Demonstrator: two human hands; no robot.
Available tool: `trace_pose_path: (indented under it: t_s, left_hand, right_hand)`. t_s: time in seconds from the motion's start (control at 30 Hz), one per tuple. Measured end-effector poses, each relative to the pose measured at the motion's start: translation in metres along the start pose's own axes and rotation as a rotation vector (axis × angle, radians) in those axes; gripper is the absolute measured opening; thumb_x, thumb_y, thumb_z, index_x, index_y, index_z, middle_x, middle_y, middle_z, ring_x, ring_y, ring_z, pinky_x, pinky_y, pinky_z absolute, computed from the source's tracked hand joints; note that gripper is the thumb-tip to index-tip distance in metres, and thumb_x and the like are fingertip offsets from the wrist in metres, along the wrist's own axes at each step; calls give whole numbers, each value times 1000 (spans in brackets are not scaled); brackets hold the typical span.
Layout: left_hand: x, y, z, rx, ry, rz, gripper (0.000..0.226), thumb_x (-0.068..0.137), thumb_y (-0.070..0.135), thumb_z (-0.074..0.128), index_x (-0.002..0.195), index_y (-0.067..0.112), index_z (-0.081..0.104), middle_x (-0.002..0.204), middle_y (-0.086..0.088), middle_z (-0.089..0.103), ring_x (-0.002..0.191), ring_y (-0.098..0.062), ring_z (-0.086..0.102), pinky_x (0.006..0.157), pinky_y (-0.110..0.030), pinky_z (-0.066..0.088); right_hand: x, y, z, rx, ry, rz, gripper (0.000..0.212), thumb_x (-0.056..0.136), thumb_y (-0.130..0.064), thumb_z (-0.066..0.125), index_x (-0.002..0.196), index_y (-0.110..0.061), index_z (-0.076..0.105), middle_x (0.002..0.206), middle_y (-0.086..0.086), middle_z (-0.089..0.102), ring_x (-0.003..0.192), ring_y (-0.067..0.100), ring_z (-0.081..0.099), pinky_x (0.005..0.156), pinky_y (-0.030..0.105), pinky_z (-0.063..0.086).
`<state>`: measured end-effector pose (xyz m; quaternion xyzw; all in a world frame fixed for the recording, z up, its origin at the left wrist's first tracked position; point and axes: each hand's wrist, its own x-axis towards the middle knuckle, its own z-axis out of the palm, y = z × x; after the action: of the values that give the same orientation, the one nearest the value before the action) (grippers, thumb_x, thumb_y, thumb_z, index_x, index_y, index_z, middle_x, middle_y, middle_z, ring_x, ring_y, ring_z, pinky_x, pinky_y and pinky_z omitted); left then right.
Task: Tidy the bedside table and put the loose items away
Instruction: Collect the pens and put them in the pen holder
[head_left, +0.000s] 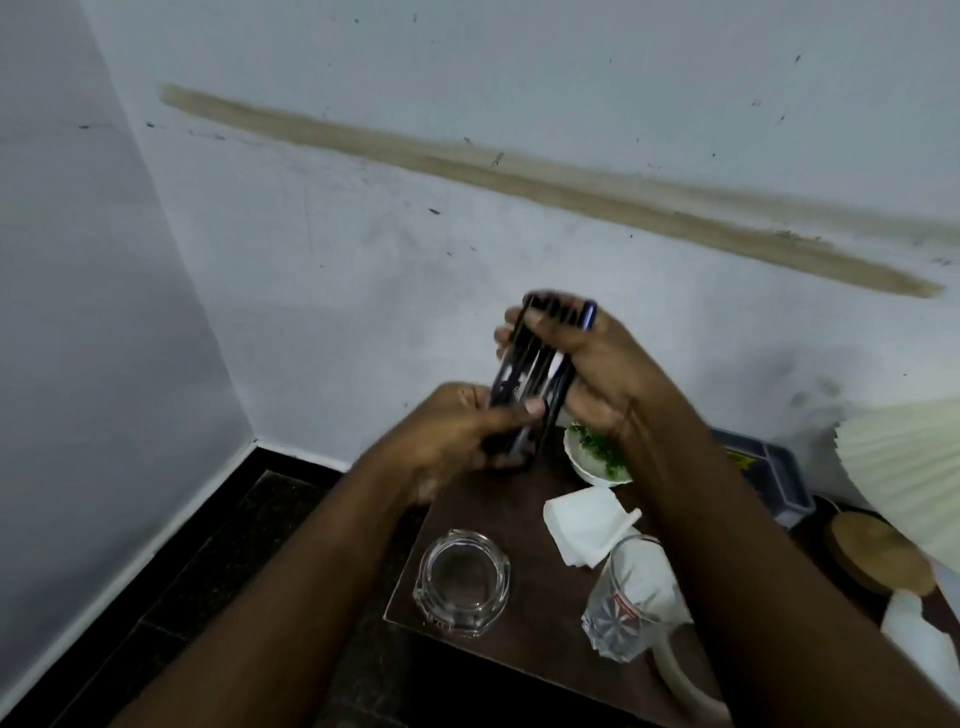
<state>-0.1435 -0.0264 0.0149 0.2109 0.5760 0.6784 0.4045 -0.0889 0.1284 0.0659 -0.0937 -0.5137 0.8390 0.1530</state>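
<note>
Both my hands hold a bundle of several dark pens (535, 369) upright above the back of the brown bedside table (524, 525). My left hand (457, 431) grips the lower ends of the pens. My right hand (597, 364) wraps round their upper part, fingers curled over the tops. The bundle is blurred by motion. On the table lie a crumpled white tissue (587, 519), a clear glass ashtray (462, 582) at the front left, and a drinking glass (628, 597) with tissue inside it.
A white bowl (587, 462) with green bits stands at the back, partly behind my right arm. A blue-grey tray (769, 473), a round wooden lid (878, 551) and a pleated cream lampshade (904, 462) sit to the right. A white wall rises close behind; dark floor lies left.
</note>
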Motion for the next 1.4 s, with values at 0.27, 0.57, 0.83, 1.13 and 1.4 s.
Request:
trace_pose_path:
  t_s: [0.27, 0.57, 0.83, 1.13, 1.4]
  left_hand:
    - [57, -4, -30, 819, 366, 342, 23, 90, 34, 75, 111, 25, 76, 115, 6, 71, 108, -12, 64, 88, -24, 50]
    - [71, -43, -20, 1191, 283, 377, 52, 68, 83, 60, 102, 45, 71, 107, 16, 50, 115, -15, 41, 91, -41, 30]
    - [76, -37, -21, 946, 473, 571, 19, 92, 41, 69, 101, 26, 77, 102, 4, 63, 101, -18, 58, 83, -36, 46]
    - [94, -13, -38, 879, 470, 332, 19, 91, 31, 75, 95, 14, 80, 82, 0, 76, 78, -14, 72, 78, -35, 59]
    - [101, -13, -45, 866, 493, 333, 18, 90, 30, 75, 99, 14, 79, 89, 2, 76, 85, -11, 69, 77, -27, 51]
  right_hand:
    - [92, -7, -36, -336, -1, -208, 18, 93, 7, 64, 107, -5, 66, 104, 20, 72, 102, 40, 72, 98, 50, 56]
    - [105, 58, -71, -352, -64, -120, 17, 91, 4, 68, 107, -2, 67, 101, 19, 74, 94, 36, 74, 92, 45, 60]
    - [103, 75, -71, -322, -153, -17, 18, 92, 6, 64, 104, -7, 69, 96, 13, 74, 91, 24, 72, 78, 32, 59]
    - [106, 67, -81, -330, -131, -23, 29, 84, 6, 72, 111, -3, 68, 103, 22, 74, 97, 32, 73, 84, 37, 59]
    - [106, 67, -75, -327, 84, -62, 41, 87, -48, 74, 99, -9, 72, 100, 16, 78, 92, 30, 76, 83, 40, 58]
